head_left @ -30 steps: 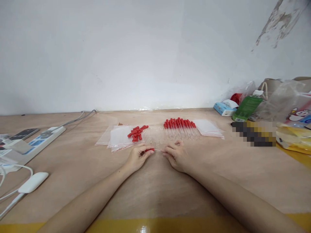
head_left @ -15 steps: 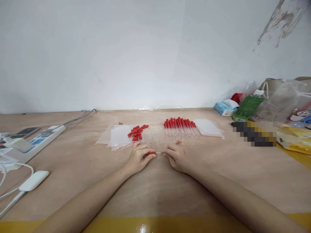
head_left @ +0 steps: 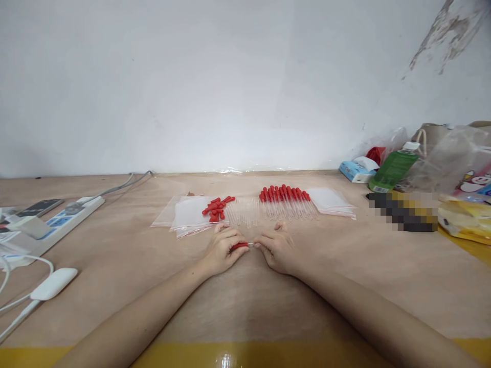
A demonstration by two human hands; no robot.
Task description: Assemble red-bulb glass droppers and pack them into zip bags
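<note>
My left hand [head_left: 223, 251] is closed on a red rubber dropper bulb [head_left: 240, 246], which points right. My right hand [head_left: 276, 249] pinches a thin clear glass tube [head_left: 251, 245]; only a short piece shows between the bulb's mouth and my fingertips. Just beyond my left hand lies a loose pile of red rubber bulbs [head_left: 217, 208]. Bare glass tubes [head_left: 244, 212] are spread beyond the gap between my hands. Past my right hand, several droppers [head_left: 284, 197] lie in a row, red bulbs toward the wall.
Clear zip bags lie in a left stack [head_left: 187, 214] and a right stack [head_left: 332, 202]. A power strip [head_left: 72, 220] with cables is at the left. A tissue box [head_left: 356, 171], a green bottle [head_left: 395, 168] and plastic bags [head_left: 445, 158] stand at the right.
My hands have come slightly closer together and a little toward me. Less of the glass tube shows between the red bulb and my right fingertips.
</note>
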